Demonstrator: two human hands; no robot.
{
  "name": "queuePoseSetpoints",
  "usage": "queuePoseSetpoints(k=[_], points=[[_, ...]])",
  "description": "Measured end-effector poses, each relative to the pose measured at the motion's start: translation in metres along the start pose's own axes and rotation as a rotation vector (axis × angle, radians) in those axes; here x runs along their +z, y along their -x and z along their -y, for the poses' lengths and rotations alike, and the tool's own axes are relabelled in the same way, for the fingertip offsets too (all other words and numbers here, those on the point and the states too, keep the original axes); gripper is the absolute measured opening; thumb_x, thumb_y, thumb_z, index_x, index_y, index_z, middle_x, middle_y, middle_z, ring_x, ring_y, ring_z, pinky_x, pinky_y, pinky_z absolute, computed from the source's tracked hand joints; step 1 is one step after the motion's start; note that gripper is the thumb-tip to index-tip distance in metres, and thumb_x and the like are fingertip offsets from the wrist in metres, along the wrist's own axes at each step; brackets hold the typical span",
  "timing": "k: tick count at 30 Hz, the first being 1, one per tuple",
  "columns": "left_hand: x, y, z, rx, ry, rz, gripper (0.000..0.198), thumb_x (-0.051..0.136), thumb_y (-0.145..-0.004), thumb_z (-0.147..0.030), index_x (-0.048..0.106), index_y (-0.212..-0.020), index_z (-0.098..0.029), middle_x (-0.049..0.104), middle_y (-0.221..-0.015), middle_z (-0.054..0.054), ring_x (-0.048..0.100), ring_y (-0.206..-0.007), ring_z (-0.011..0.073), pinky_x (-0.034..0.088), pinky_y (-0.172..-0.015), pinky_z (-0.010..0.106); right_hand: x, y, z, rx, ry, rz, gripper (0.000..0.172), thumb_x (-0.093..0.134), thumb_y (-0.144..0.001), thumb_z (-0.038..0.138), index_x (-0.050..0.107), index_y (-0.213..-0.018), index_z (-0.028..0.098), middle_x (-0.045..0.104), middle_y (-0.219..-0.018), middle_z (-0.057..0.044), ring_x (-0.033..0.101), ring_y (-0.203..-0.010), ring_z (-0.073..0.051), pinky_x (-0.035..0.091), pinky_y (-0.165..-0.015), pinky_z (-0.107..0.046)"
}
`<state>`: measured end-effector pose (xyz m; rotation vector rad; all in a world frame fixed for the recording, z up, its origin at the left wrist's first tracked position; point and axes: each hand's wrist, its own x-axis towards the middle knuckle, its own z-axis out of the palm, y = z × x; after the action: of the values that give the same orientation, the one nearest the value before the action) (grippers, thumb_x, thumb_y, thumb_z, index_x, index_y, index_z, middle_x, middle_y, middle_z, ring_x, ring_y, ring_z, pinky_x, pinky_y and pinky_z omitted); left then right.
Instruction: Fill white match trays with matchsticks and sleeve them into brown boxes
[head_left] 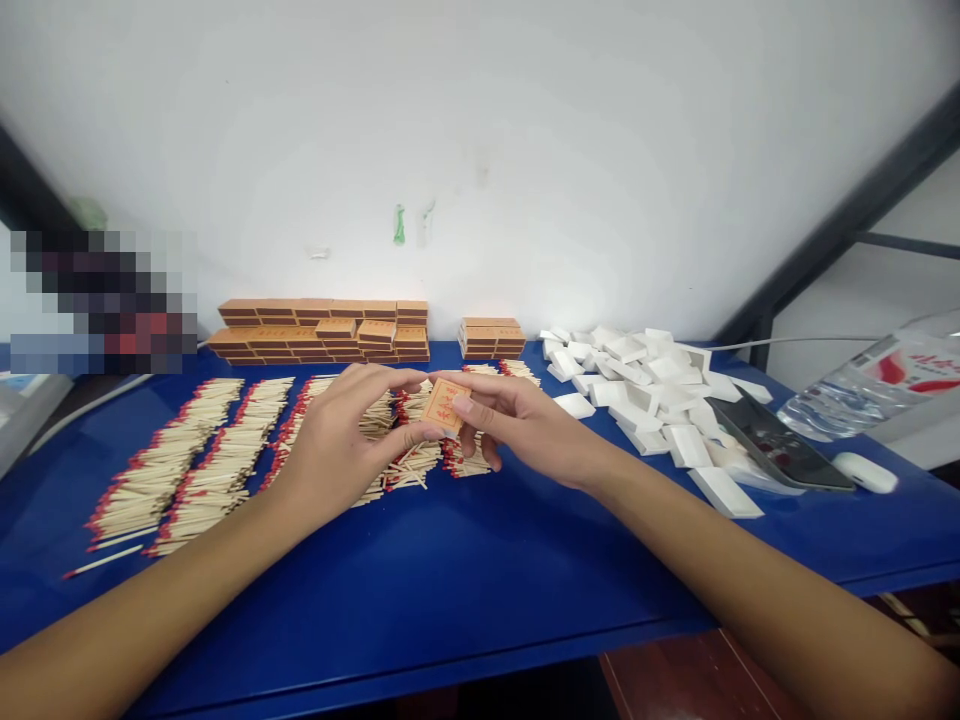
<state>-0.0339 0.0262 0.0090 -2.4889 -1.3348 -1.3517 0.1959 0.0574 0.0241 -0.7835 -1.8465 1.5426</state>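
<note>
An orange matchbox (442, 403) with red print is held up between my two hands over the blue table (450, 580). My left hand (341, 430) pinches its left side between thumb and fingers. My right hand (525, 415) grips the right side, thumb on the printed face. Behind and below the hands lie rows of loose matches (217, 465) with red heads; the hands hide part of the middle rows. Whether the box holds matches cannot be seen.
Stacked matchboxes (315, 335) line the wall, with a smaller stack (493, 338) to their right. White trays (637, 375) lie heaped at right, beside a phone (772, 440), a white earphone case (865, 472) and a tilted water bottle (877, 375).
</note>
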Motion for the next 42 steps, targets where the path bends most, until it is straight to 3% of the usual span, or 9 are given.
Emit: queuePoseSetpoints(k=[7, 13, 18, 22, 25, 32, 37, 39, 42], points=[[0.003, 0.002, 0.000, -0.010, -0.008, -0.014, 0.025, 0.073, -0.095, -0.039, 0.072, -0.116, -0.024, 0.077, -0.110, 0.003, 0.069, -0.102, 0.0210, 0.054, -0.091, 0.036, -0.001, -0.001, 0.002, 0.010, 0.030, -0.095, 0.048, 0.070, -0.094, 0.049, 0.059, -0.131, 0.022, 0.068, -0.079, -0.002, 0.061, -0.064, -0.014, 0.048, -0.048, -0.025], [0.001, 0.002, -0.003, -0.015, 0.008, -0.018, 0.028, 0.081, -0.088, -0.040, 0.073, -0.109, -0.024, 0.077, -0.103, 0.001, 0.069, -0.096, 0.0193, 0.053, -0.087, 0.033, -0.002, -0.005, -0.006, -0.016, -0.028, -0.119, 0.045, 0.077, -0.088, 0.048, 0.056, -0.118, 0.022, 0.072, -0.082, -0.002, 0.060, -0.059, -0.013, 0.043, -0.045, -0.025], [0.002, 0.001, -0.002, -0.015, 0.009, -0.036, 0.010, 0.074, -0.093, -0.029, 0.074, -0.101, -0.024, 0.077, -0.100, 0.001, 0.069, -0.095, 0.0186, 0.053, -0.088, 0.034, -0.003, -0.005, -0.010, -0.094, 0.114, -0.133, 0.049, 0.082, -0.084, 0.044, 0.064, -0.125, 0.023, 0.074, -0.111, -0.008, 0.069, -0.088, -0.019, 0.051, -0.059, -0.027], [0.004, 0.003, -0.002, -0.082, 0.036, -0.018, 0.027, 0.078, -0.089, -0.035, 0.070, -0.113, -0.025, 0.077, -0.109, 0.003, 0.071, -0.102, 0.0217, 0.056, -0.089, 0.036, -0.008, -0.006, -0.010, -0.126, 0.231, -0.142, 0.043, 0.081, -0.085, 0.044, 0.071, -0.122, 0.024, 0.069, -0.126, -0.009, 0.067, -0.093, -0.020, 0.055, -0.075, -0.033], [0.005, 0.006, -0.001, -0.093, 0.065, 0.025, 0.042, 0.078, -0.090, -0.037, 0.065, -0.128, -0.026, 0.077, -0.119, 0.005, 0.072, -0.110, 0.0247, 0.056, -0.096, 0.042, -0.010, -0.006, -0.009, -0.152, 0.337, -0.127, 0.042, 0.079, -0.087, 0.046, 0.073, -0.124, 0.028, 0.067, -0.124, -0.008, 0.063, -0.091, -0.019, 0.055, -0.076, -0.034], [0.004, 0.006, 0.001, -0.052, 0.072, -0.008, 0.042, 0.076, -0.092, -0.040, 0.063, -0.129, -0.027, 0.076, -0.118, 0.006, 0.070, -0.110, 0.0261, 0.056, -0.096, 0.045, -0.014, -0.002, -0.004, -0.319, 0.724, -0.113, 0.043, 0.072, -0.094, 0.036, 0.066, -0.137, 0.034, 0.069, -0.123, -0.007, 0.064, -0.093, -0.021, 0.053, -0.079, -0.036], [0.002, 0.005, 0.000, 0.036, -0.017, -0.040, 0.036, 0.070, -0.097, -0.034, 0.060, -0.131, -0.024, 0.071, -0.125, 0.009, 0.065, -0.117, 0.0263, 0.052, -0.101, 0.045, -0.058, -0.023, 0.009, -0.277, 0.859, -0.320, 0.033, 0.070, -0.093, 0.032, 0.068, -0.125, 0.026, 0.072, -0.121, -0.009, 0.066, -0.101, -0.025, 0.053, -0.086, -0.040], [0.002, 0.006, 0.000, 0.076, -0.039, -0.035, 0.033, 0.067, -0.098, -0.030, 0.060, -0.130, -0.023, 0.072, -0.121, 0.009, 0.065, -0.115, 0.0259, 0.051, -0.102, 0.044, -0.086, -0.043, 0.013, -0.254, 0.879, -0.433, 0.032, 0.073, -0.089, 0.034, 0.068, -0.118, 0.021, 0.073, -0.114, -0.009, 0.067, -0.092, -0.024, 0.053, -0.083, -0.040], [0.002, 0.006, 0.001, 0.113, -0.068, -0.023, 0.031, 0.065, -0.099, -0.026, 0.059, -0.129, -0.022, 0.072, -0.118, 0.008, 0.066, -0.112, 0.0256, 0.051, -0.102, 0.045, -0.118, -0.080, 0.012, -0.248, 1.047, -0.458, 0.032, 0.076, -0.086, 0.032, 0.068, -0.114, 0.018, 0.068, -0.116, -0.011, 0.064, -0.089, -0.022, 0.051, -0.085, -0.039]])
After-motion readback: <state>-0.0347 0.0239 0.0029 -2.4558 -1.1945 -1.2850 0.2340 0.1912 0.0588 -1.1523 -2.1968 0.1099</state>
